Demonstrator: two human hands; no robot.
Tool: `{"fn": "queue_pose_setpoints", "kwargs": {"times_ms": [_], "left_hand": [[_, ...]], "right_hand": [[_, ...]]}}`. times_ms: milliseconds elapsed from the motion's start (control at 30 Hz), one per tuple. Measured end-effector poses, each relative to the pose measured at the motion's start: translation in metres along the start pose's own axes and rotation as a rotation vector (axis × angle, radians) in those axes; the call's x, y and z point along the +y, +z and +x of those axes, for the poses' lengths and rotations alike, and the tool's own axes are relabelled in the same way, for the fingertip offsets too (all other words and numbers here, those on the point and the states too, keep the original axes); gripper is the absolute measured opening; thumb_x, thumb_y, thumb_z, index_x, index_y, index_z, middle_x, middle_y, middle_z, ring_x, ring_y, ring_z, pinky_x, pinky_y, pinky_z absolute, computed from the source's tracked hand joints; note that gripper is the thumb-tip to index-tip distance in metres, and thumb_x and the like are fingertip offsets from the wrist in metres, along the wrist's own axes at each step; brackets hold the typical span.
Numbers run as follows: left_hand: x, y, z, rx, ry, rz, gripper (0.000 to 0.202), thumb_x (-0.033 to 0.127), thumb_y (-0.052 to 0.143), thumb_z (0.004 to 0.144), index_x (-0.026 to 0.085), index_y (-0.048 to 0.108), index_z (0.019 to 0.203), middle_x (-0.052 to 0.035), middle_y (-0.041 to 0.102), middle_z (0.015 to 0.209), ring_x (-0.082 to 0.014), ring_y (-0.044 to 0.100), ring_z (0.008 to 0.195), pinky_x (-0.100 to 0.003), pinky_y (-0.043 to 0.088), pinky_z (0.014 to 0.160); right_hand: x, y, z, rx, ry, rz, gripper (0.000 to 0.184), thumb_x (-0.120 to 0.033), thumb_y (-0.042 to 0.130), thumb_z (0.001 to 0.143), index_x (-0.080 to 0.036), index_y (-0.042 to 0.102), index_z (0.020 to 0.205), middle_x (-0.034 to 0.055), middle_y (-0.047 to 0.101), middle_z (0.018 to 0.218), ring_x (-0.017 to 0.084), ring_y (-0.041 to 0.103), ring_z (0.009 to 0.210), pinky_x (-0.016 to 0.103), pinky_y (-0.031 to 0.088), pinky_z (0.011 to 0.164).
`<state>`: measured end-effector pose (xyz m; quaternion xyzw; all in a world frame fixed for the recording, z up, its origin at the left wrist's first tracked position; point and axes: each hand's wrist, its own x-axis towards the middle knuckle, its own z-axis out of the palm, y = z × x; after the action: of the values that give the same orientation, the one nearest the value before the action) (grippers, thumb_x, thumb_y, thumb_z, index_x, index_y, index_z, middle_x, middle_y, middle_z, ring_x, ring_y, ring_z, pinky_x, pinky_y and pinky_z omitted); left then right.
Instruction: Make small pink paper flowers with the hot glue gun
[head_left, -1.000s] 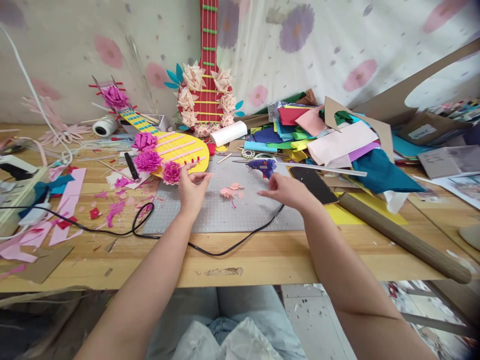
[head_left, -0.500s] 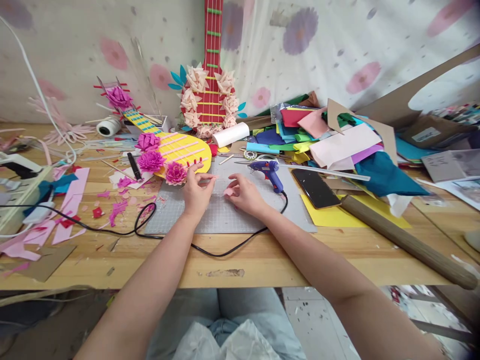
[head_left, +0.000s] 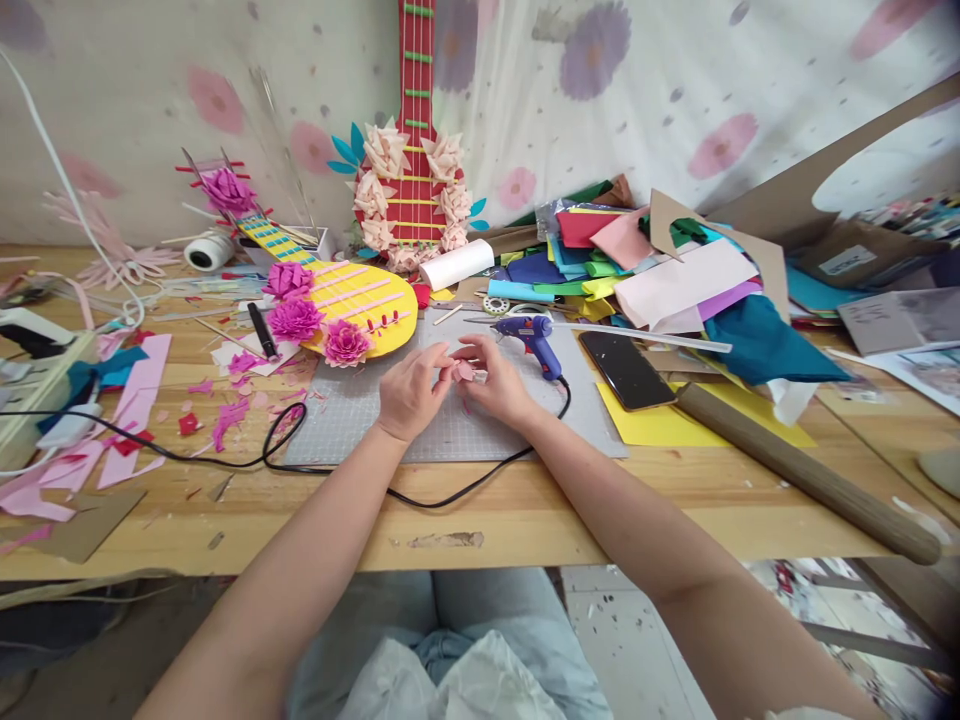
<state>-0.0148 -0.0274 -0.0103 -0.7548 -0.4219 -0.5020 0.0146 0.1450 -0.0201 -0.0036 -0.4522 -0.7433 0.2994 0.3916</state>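
Note:
Over the grey cutting mat [head_left: 352,420], my two hands meet fingertip to fingertip. Between the thumb and fingers of my right hand [head_left: 496,382] is a small pale pink paper piece [head_left: 464,371], curled like petals. My left hand [head_left: 411,392] has its thumb and finger pinched at the left edge of this paper; its fingertips partly cover what they grip. Just beyond my right hand lies a blue glue gun [head_left: 534,340], its nozzle pointing left. A yellow paper guitar [head_left: 375,300] with magenta paper flowers [head_left: 348,343] rests behind my left hand.
A red paper guitar [head_left: 416,190] stands against the curtain. The black cord [head_left: 465,494] loops along the mat's front. On the right are a phone [head_left: 627,370], a brown stick [head_left: 802,470] and piled coloured paper [head_left: 682,285]. Pink scraps [head_left: 229,425] litter the left.
My left hand has moved right and its fingertips now reach the pink paper in my right hand. The right hand has barely moved. The whole view has shifted slightly.

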Motion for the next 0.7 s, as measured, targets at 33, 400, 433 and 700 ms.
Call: {"fn": "queue_pose_setpoints", "kwargs": {"times_ms": [33, 400, 433, 700], "left_hand": [[-0.0012, 0.0009, 0.0, 0.005, 0.002, 0.005, 0.027, 0.027, 0.056, 0.084, 0.021, 0.053, 0.111, -0.0032, 0.072, 0.086, -0.0168, 0.068, 0.087, -0.032, 0.052, 0.084], [-0.0054, 0.004, -0.0004, -0.017, 0.042, 0.033, 0.029, 0.026, 0.056, 0.083, 0.02, 0.053, 0.111, -0.0037, 0.071, 0.085, -0.0185, 0.067, 0.09, -0.034, 0.051, 0.085], [-0.0055, 0.004, -0.0005, -0.02, 0.041, 0.028, 0.029, 0.025, 0.057, 0.083, 0.021, 0.053, 0.111, -0.0035, 0.071, 0.085, -0.0185, 0.067, 0.09, -0.034, 0.051, 0.085], [-0.0053, 0.0032, -0.0006, -0.063, 0.078, 0.024, 0.036, 0.019, 0.056, 0.081, 0.021, 0.05, 0.116, -0.0032, 0.071, 0.087, -0.0191, 0.066, 0.093, -0.035, 0.05, 0.087]], "right_hand": [[-0.0007, 0.0001, 0.0001, 0.001, -0.001, 0.0, 0.05, -0.014, 0.056, 0.074, -0.028, 0.04, 0.12, 0.0019, 0.067, 0.111, 0.017, 0.065, 0.101, 0.033, 0.053, 0.087], [-0.0007, 0.0011, 0.0012, 0.015, -0.025, 0.034, 0.046, -0.017, 0.054, 0.077, -0.026, 0.04, 0.12, 0.0035, 0.067, 0.11, 0.016, 0.066, 0.095, 0.033, 0.054, 0.085], [-0.0003, 0.0012, 0.0014, 0.017, -0.03, 0.035, 0.046, -0.017, 0.054, 0.077, -0.026, 0.04, 0.12, 0.0037, 0.067, 0.109, 0.016, 0.066, 0.095, 0.034, 0.053, 0.085], [0.0021, 0.001, 0.0018, 0.025, -0.066, 0.047, 0.049, -0.014, 0.053, 0.073, -0.024, 0.039, 0.12, 0.0043, 0.067, 0.107, 0.016, 0.065, 0.096, 0.032, 0.053, 0.085]]}}
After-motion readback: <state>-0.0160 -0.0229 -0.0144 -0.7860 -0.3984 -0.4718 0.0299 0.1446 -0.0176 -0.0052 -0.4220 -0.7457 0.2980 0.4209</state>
